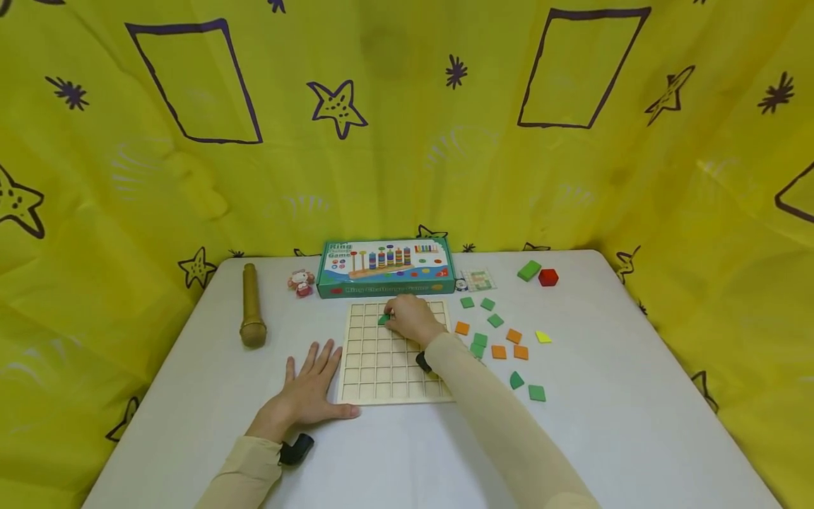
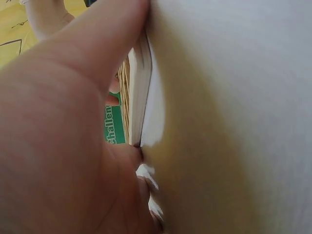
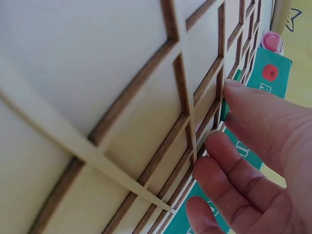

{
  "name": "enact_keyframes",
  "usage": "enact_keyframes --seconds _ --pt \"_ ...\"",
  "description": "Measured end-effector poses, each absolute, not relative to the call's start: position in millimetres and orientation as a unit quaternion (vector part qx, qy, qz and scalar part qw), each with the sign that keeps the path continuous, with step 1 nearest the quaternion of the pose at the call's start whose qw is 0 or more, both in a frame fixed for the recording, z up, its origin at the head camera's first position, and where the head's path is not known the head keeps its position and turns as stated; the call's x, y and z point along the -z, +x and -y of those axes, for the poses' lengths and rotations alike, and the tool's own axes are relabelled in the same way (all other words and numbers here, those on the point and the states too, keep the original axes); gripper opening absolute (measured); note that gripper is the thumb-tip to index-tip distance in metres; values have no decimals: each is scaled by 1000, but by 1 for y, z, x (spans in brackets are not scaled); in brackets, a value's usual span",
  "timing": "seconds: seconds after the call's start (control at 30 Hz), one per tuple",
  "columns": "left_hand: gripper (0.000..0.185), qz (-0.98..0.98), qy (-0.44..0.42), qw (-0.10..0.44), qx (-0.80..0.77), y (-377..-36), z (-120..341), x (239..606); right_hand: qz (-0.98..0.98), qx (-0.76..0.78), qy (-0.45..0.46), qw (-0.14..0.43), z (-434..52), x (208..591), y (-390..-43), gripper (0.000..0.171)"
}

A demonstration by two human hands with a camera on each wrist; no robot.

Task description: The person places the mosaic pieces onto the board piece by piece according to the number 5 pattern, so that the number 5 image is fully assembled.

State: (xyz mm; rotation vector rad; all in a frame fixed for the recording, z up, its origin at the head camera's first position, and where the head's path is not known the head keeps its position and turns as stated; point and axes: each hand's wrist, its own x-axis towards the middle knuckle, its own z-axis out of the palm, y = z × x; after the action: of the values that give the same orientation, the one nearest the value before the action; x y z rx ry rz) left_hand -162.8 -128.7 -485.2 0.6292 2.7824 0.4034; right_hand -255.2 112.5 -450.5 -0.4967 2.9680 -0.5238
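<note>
A pale wooden grid board (image 1: 375,367) lies flat on the white table. Near its far edge my right hand (image 1: 412,318) pinches a small green tile (image 1: 384,319) between thumb and finger, right at one of the cells. In the right wrist view the green tile (image 3: 224,108) is mostly covered by the fingertips, and the other fingers rest low over the grid. My left hand (image 1: 311,387) lies with fingers spread on the table, its thumb along the board's near left corner. The left wrist view shows the board's side edge (image 2: 140,92) against that hand.
Right of the board lie several green tiles (image 1: 495,321), orange tiles (image 1: 499,352) and a yellow piece (image 1: 543,337). Behind stand a game box (image 1: 386,290), a small figurine (image 1: 302,283), a green block (image 1: 529,270) and a red block (image 1: 548,277). A wooden microphone-shaped object (image 1: 251,307) lies left.
</note>
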Motion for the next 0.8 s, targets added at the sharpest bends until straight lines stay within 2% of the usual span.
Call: enact_keyframes --seconds 0.33,0.8 --pt "124 -956 220 129 -144 -161 128 482 -969 183 -161 49 -116 452 -255 31" --pt "125 -958 222 130 -129 -166 127 482 -958 229 -174 12 -142 439 -249 26"
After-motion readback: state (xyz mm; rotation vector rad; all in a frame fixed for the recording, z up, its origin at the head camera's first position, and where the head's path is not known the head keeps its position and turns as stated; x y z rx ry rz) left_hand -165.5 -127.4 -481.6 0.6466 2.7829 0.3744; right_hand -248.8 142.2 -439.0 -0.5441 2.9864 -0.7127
